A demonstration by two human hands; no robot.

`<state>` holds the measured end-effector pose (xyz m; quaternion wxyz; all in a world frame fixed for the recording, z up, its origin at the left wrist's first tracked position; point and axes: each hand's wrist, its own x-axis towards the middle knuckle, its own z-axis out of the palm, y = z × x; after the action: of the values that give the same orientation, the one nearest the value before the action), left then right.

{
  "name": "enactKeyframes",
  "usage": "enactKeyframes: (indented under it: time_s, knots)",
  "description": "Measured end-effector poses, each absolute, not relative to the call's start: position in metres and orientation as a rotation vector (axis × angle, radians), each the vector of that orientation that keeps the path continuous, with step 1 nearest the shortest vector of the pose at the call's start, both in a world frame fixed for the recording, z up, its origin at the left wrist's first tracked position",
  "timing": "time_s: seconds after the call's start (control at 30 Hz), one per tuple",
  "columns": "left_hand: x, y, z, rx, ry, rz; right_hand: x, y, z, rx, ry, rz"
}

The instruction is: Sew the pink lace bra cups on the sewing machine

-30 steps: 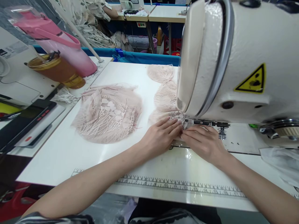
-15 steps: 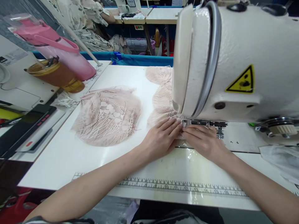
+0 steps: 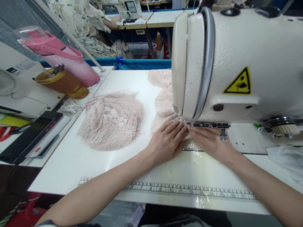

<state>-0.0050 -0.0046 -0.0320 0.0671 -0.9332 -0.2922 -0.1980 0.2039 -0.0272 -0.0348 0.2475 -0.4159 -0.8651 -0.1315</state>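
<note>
Pale pink lace fabric [image 3: 163, 100] runs from the back of the table to beneath the head of a white sewing machine [image 3: 236, 47]. My left hand [image 3: 167, 140] lies on the lace's near end, fingers stretched out and flat, with the thumb mostly hidden. Just right of it, my right hand [image 3: 210, 142] has its fingers pressed together at the fabric's edge, partly behind the metal presser parts [image 3: 205, 125]. The needle and the stitch point are hidden by the machine head and my fingers. Left of my hands, a second bunched lace piece [image 3: 111, 121] with loose threads lies flat.
A printed ruler [image 3: 170, 190] runs along the table's near edge. At left stand a pink bottle [image 3: 68, 63], a brown cup [image 3: 61, 82] and a black device [image 3: 30, 137]. White cloth [image 3: 286, 160] lies at right. Someone in a patterned garment [image 3: 78, 19] sits beyond.
The view has shifted slightly, so the table and bottle appear farther right and lower. Both hands stay at the lace by the machine, with hardly any visible movement.
</note>
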Motion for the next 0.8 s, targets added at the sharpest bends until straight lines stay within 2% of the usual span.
enactKeyframes:
  time_s: [0.13,0.4,0.6,0.8]
  knots:
    - [-0.004,-0.005,-0.032,-2.805,-0.862,-0.589,0.203,-0.029,-0.032,-1.259,-2.292,-0.282]
    - [-0.001,-0.005,-0.031,-2.786,-0.852,-0.598,0.209,-0.023,-0.046,-1.198,-2.152,0.013]
    - [-0.003,-0.005,-0.033,-2.788,-0.874,-0.544,0.215,-0.021,-0.051,-1.199,-2.145,-0.091]
    - [-0.005,-0.005,-0.038,-2.827,-0.678,-0.603,0.211,-0.02,-0.045,-1.133,-2.237,-0.305]
